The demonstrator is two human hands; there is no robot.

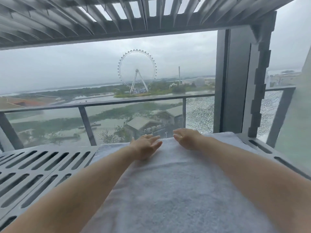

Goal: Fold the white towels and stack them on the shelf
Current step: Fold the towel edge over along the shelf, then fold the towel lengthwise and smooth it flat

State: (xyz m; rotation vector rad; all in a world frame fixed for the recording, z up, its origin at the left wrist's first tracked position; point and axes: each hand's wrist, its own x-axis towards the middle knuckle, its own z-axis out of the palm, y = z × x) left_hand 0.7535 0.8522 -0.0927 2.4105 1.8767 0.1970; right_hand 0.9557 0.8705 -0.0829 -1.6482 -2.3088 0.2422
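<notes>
On the slotted grey shelf (pixel 42 165), a white towel (pixel 168 190) lies flat; left hand (pixel 145 146) and right hand (pixel 186 138) press its far edge, fingers extended, holding nothing.

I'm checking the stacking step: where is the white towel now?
In the head view, the white towel lies centre-right on the slotted grey shelf, with the left hand and right hand at its far end.

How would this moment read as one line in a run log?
white towel: lying on slotted shelf | left hand: flat on towel | right hand: open, at towel's far edge
</notes>
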